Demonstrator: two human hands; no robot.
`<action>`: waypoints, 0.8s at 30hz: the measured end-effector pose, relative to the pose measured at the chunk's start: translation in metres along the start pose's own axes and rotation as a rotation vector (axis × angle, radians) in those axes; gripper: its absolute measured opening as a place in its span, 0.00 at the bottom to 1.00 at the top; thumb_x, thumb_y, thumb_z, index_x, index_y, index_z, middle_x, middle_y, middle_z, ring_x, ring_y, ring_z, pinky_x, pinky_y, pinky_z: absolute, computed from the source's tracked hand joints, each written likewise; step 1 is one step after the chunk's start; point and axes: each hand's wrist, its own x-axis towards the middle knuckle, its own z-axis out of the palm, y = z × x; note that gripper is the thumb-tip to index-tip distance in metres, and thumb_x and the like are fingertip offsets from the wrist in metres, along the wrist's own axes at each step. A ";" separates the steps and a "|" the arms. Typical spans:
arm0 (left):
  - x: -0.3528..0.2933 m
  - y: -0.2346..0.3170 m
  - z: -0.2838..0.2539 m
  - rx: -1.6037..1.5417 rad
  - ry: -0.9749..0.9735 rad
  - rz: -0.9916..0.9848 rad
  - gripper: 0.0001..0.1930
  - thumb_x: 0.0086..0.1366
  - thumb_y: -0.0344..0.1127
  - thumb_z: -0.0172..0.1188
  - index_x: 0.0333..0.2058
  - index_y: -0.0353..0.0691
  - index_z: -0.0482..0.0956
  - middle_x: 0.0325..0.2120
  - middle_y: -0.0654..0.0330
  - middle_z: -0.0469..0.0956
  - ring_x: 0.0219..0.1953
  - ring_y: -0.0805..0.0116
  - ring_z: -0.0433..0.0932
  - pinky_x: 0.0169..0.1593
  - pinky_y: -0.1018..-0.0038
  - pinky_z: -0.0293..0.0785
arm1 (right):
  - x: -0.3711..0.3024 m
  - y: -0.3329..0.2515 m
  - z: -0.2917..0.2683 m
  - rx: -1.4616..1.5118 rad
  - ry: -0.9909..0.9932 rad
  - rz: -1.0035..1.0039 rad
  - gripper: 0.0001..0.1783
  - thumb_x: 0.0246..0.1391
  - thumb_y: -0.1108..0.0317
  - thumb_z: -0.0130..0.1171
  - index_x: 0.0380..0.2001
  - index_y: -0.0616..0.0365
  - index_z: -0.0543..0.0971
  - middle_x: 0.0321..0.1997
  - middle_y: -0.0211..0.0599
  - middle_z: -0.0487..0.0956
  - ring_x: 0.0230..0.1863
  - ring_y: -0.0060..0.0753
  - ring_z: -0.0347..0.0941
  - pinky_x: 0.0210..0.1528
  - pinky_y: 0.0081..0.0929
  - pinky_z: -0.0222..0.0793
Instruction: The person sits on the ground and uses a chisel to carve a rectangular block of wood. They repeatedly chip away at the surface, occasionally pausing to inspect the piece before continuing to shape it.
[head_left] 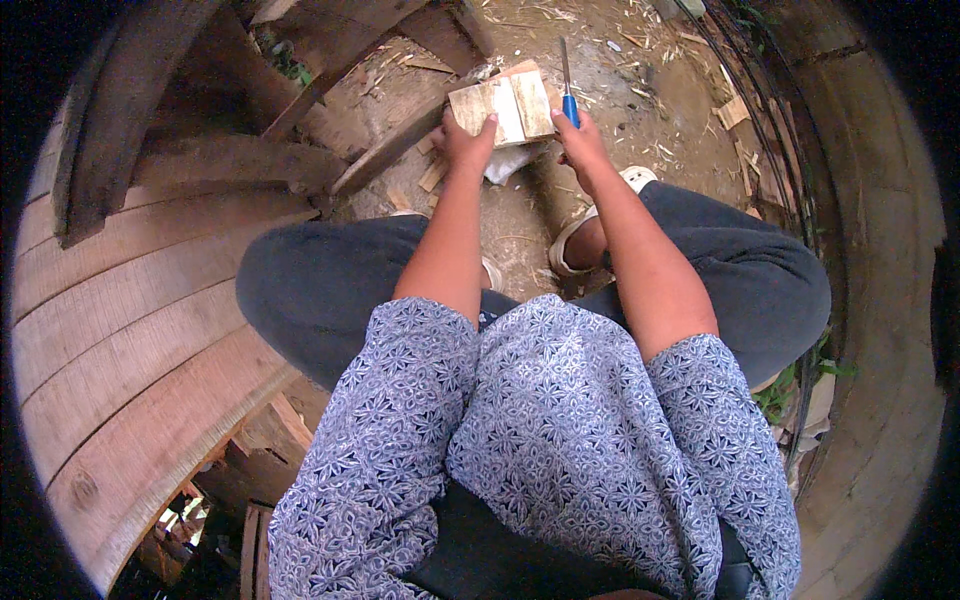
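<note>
A pale wooden block (pixel 470 108) with brownish patches and a lighter strip across its middle is held out in front of me. My left hand (pixel 467 143) grips its left side, with the thumb on the upper face. At the opposite side, my right hand (pixel 583 145) is closed round the blue handle of a thin-bladed tool (pixel 569 104), and these fingers also touch the block's edge. The narrow metal blade points away from me; whether it is a chisel or a knife I cannot tell. Part of another wood piece shows behind the block.
Wood shavings (pixel 640 90) and offcuts litter the dirt floor. Left of me are a plank bench (pixel 150 290) and dark upright boards (pixel 130 120). Dark cables (pixel 775 110) run along the right, beside a wooden wall (pixel 880 300). A whitish lump (pixel 508 163) lies below the block.
</note>
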 end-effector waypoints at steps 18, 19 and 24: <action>-0.031 0.066 0.004 0.182 0.072 0.004 0.46 0.55 0.39 0.63 0.69 0.41 0.50 0.66 0.39 0.53 0.67 0.40 0.57 0.68 0.52 0.58 | -0.045 -0.013 -0.008 -0.484 0.114 -0.326 0.28 0.54 0.54 0.61 0.53 0.63 0.78 0.38 0.56 0.83 0.40 0.51 0.81 0.46 0.40 0.74; -0.033 0.069 0.005 0.160 0.067 -0.004 0.46 0.55 0.39 0.63 0.69 0.40 0.50 0.66 0.39 0.53 0.68 0.40 0.56 0.68 0.51 0.57 | -0.049 -0.011 -0.008 -0.466 0.132 -0.398 0.28 0.54 0.55 0.61 0.54 0.62 0.78 0.37 0.56 0.83 0.40 0.51 0.82 0.46 0.40 0.74; -0.039 0.073 0.012 0.315 0.261 0.024 0.45 0.56 0.41 0.65 0.69 0.38 0.53 0.66 0.33 0.55 0.69 0.37 0.53 0.71 0.51 0.49 | -0.064 -0.027 -0.003 -0.484 -0.052 -0.256 0.29 0.58 0.58 0.58 0.61 0.57 0.74 0.39 0.54 0.83 0.41 0.49 0.82 0.46 0.38 0.75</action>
